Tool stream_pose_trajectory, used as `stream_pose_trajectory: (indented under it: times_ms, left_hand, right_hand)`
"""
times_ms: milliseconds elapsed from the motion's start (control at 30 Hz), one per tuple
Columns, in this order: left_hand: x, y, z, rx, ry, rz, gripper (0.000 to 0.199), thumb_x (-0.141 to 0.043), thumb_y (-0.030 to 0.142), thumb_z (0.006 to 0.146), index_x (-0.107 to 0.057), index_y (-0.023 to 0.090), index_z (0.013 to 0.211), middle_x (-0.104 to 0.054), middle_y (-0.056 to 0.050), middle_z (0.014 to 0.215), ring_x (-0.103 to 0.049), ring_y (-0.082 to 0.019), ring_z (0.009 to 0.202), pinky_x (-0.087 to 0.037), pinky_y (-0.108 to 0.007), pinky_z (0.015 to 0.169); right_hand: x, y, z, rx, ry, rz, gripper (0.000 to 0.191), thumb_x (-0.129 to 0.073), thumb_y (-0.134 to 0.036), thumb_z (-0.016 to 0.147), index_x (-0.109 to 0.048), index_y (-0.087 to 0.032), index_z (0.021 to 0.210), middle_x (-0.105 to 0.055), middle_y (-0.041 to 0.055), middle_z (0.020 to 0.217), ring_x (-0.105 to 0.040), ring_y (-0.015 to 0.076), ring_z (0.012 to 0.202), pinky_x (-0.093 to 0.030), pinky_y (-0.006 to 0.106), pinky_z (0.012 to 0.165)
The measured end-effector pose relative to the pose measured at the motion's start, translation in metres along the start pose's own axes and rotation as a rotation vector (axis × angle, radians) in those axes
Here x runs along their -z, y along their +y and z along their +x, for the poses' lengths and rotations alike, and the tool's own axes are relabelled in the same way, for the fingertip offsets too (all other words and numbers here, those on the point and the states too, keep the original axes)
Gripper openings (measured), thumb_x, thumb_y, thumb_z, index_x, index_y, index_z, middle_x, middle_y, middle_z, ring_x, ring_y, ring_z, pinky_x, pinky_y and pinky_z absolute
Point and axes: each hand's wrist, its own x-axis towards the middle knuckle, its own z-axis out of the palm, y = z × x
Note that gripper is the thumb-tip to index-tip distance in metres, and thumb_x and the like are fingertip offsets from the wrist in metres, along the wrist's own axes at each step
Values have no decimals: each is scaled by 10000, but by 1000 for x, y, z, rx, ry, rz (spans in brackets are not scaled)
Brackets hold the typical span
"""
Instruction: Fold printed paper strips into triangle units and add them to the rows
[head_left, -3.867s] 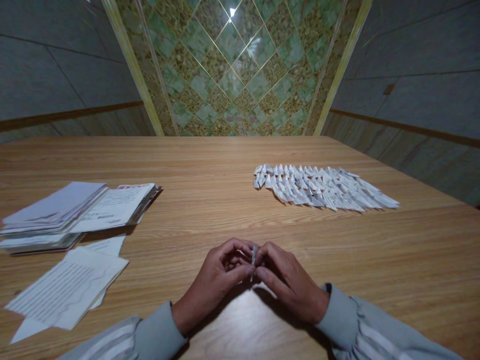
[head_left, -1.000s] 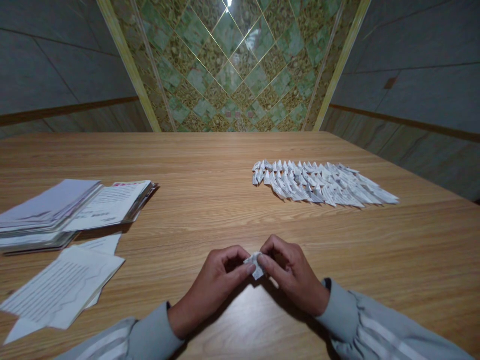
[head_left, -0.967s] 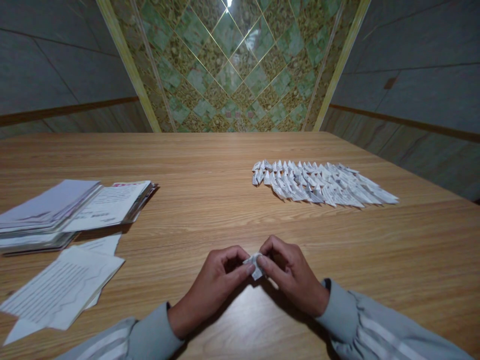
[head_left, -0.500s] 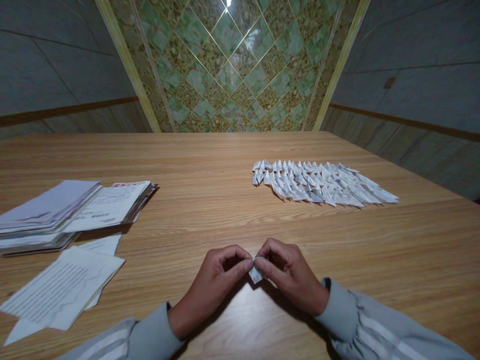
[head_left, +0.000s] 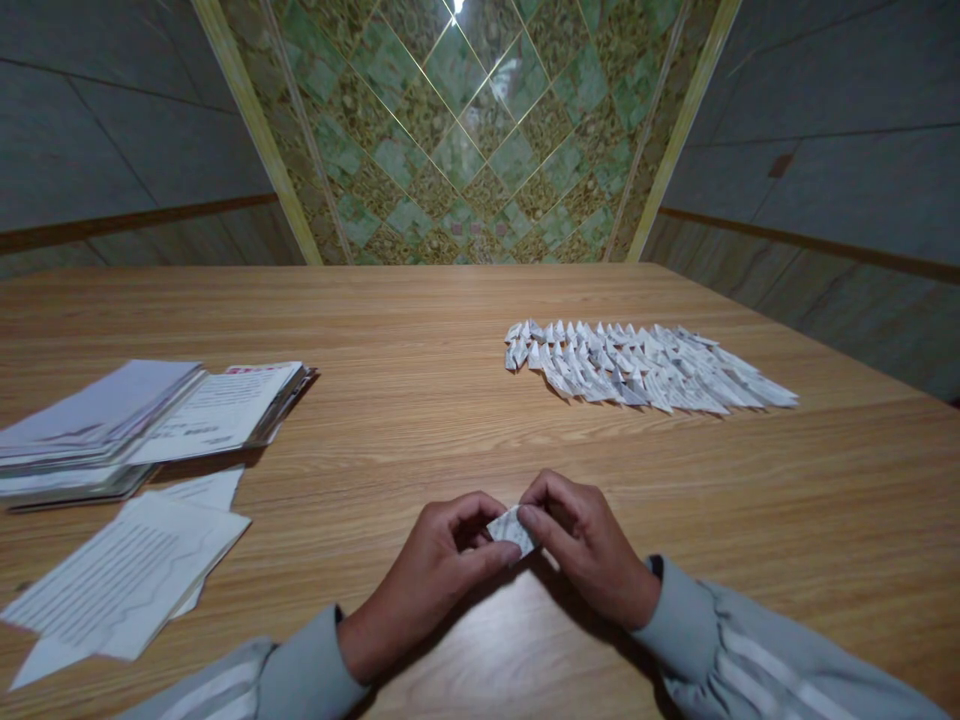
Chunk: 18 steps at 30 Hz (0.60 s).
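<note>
A small folded piece of printed paper [head_left: 513, 530] is held between my two hands, just above the near part of the table. My left hand [head_left: 442, 555] pinches its lower left side, thumb in front and fingers behind. At its upper right edge, my right hand [head_left: 585, 545] grips it between thumb and index finger. The paper has straight creased edges and grey print; the fingers hide part of its outline.
Several folded paper pieces [head_left: 637, 370] stand in overlapping rows at the back right of the wooden table [head_left: 405, 400]. To the left lie a stack of papers and booklets [head_left: 97, 420] and some loose printed sheets [head_left: 135, 570]. A tiled wall [head_left: 465, 150] rises beyond.
The folded paper has turned and shows a wider face. My left thumb has shifted down to its lower edge, and my right fingers have moved slightly up and right.
</note>
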Motion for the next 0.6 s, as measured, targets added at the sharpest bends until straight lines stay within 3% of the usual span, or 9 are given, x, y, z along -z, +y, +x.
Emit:
stream_pose_trajectory:
  times_ms: [133,233,333,467,600]
  left_hand:
    - [0,-1,0,-4,32,8,196,-710,299,777,-648,135,689,-570,9,622,-473,-118,605,-366,-228,566]
    - [2,0,1,-23,85,-10,212,-721,303,772,-629,141,670,-576,8,628,-476,-120,612,-376,-229,571]
    - [3,1,1,-38,133,0,202,-732,290,766,-624,143,679,-590,5,642,-494,-125,628,-391,-233,585]
    - [2,3,1,-19,97,-21,193,-722,311,789,-635,144,749,-608,-5,696,-523,-135,663,-405,-239,603]
    - [2,0,2,19,19,-96,216,-706,343,809,-655,134,797,-640,-32,727,-561,-149,681,-427,-260,638]
  right_hand:
    - [1,-2,-1,-22,-57,82,204,-535,-325,922,-567,-183,778,-554,-26,647,-491,114,589,-359,230,550]
    - [1,-3,0,-55,-110,123,182,-567,-342,909,-596,-174,845,-607,-9,694,-532,122,625,-385,233,576]
    - [-1,-3,0,-66,-89,82,189,-599,-326,892,-599,-170,784,-585,-23,639,-498,108,576,-355,224,545]
    - [-3,0,0,-50,-56,83,237,-592,-342,908,-584,-173,740,-577,-28,610,-498,102,553,-351,220,532]
    - [-2,4,0,-101,-73,230,260,-604,-397,909,-588,-173,778,-642,-3,662,-576,124,596,-423,231,565]
